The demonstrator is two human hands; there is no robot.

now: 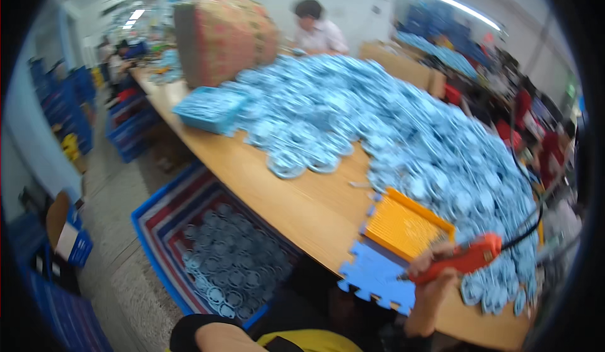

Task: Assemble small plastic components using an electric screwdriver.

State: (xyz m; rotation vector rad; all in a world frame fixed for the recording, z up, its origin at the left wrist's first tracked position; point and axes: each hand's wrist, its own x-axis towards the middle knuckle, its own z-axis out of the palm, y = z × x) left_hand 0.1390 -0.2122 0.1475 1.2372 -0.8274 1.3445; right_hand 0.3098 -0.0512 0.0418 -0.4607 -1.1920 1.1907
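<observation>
Over the near right part of the wooden table (277, 204), the person's right hand (435, 286) is closed around a red power tool (466, 259), fingers wrapped about its body. The tool's thin tip points left above a blue foam mat (381, 270) with notched edges; whether it touches the mat cannot be told. A black cord (526, 229) leaves the tool's right end. The left hand is out of view, so its state cannot be told; only a bare stretch of the left arm (227, 338) shows, cut off at the lower edge. Blur softens the right hand's fingertips, and the small bits in the orange tray (419, 208), just beyond the mat, are too fine to name.

To the left, below the near table edge, a blue crate (157, 260) with a striped lining holds round pieces, partly in shadow. Bare tabletop runs between that edge and a broad heap of pale blue rings (378, 106), which crowds the far and right sides. Farther left, a light blue basket (208, 124) filled with blue pieces stands by the heap, and a large carton (224, 43) hides part of the room behind. Open floor (123, 238) stretches along the left side.
</observation>
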